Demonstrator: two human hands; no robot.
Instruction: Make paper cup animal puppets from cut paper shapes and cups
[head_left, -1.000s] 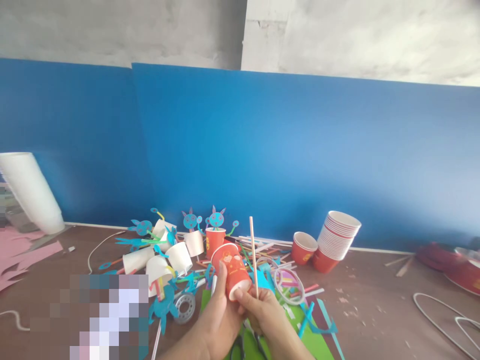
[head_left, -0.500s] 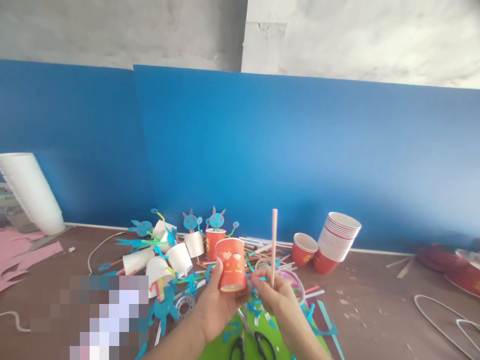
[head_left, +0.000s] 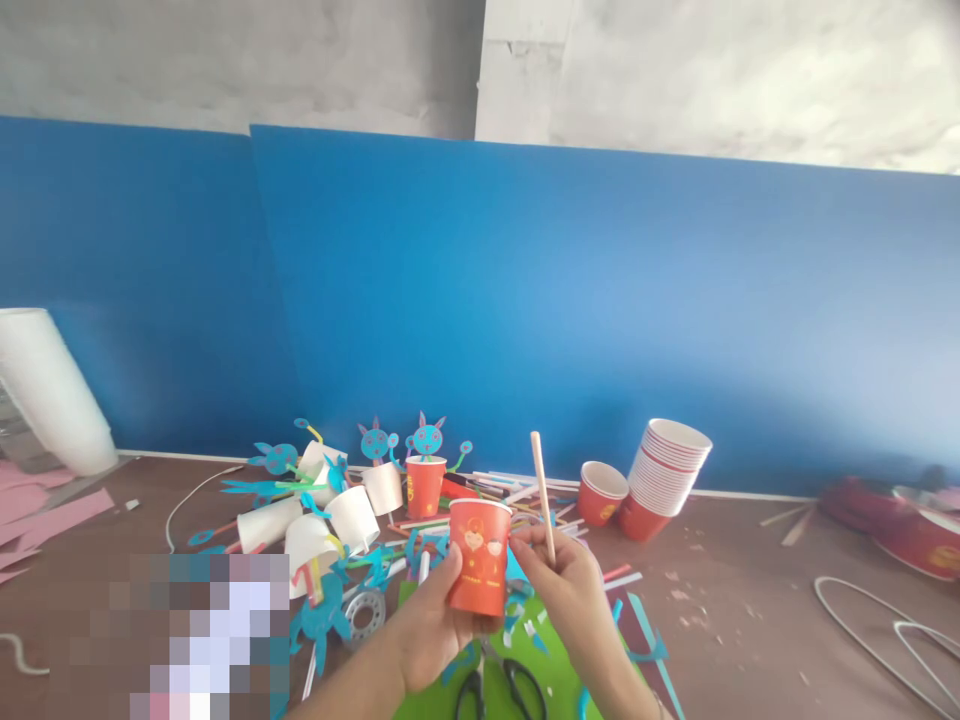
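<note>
My left hand (head_left: 427, 635) is closed round a red paper cup (head_left: 480, 575) with printed hearts, held nearly upright above the table. In my right hand (head_left: 566, 585), just right of the cup, a pale pink paper straw (head_left: 541, 490) sticks up between the fingers. The right fingertips are close to the cup's right side; whether they touch it I cannot tell. Below both hands lie black-handled scissors (head_left: 501, 685) on a green sheet (head_left: 431, 700). Blue paper scraps (head_left: 536, 635) are scattered on that sheet.
Blue paper figures (head_left: 427, 440) and white cups (head_left: 352, 515) crowd the left-centre. A single red cup (head_left: 602, 490) stands beside a tilted cup stack (head_left: 667, 470). Pink paper (head_left: 64, 515) lies far left, a white cable (head_left: 847, 630) at right. A blue panel (head_left: 570, 320) rises behind the table.
The red cup has come lower and tilted so less of its base shows. The straw has gone from upright to leaning left. Both hands keep their holds.
</note>
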